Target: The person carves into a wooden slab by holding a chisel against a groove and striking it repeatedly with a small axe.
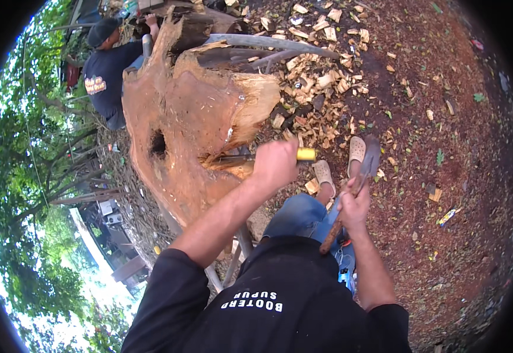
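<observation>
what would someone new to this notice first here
The big reddish-brown wood slab, with a dark hole in it, dominates left of centre. At its lower right edge, the left hand grips a yellow-ended tool. Further right, the right hand holds a dark-headed tool.

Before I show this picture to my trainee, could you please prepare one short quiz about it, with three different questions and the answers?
1. Which hand grips the yellow-ended tool? A) left B) right C) both
2. True or false: the right hand holds the brown-handled tool with its grey head away from the wood slab.
3. Fill in: the clogs on the person's feet are ____ in colour.

Key: 1: A, the left hand. 2: True; open ground shows between head and slab. 3: Beige.
</observation>
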### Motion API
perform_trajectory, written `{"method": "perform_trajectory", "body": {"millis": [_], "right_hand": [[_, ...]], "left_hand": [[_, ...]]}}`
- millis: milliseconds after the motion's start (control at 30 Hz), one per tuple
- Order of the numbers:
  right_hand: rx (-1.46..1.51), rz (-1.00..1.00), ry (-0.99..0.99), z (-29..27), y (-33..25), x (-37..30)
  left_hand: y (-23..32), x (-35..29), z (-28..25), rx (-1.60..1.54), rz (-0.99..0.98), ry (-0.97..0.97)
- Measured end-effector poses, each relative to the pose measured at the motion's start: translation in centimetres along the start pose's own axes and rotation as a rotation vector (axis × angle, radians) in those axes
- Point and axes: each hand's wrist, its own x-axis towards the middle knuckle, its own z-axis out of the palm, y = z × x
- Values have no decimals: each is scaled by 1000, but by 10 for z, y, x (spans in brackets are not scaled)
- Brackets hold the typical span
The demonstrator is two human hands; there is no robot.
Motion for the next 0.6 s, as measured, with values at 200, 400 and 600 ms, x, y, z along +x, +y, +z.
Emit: {"method": "perform_trajectory", "body": {"millis": [200,400,600], "right_hand": [[-120,35,38,-40,2,3],[-70,77,12,-49,-4,-7],[-73,99,26,-54,-11,4]], "left_hand": [[75,45,-55,-171,-6,254],[55,36,-22,-141,-70,166],[40,40,-18,-155,-159,125]]}}
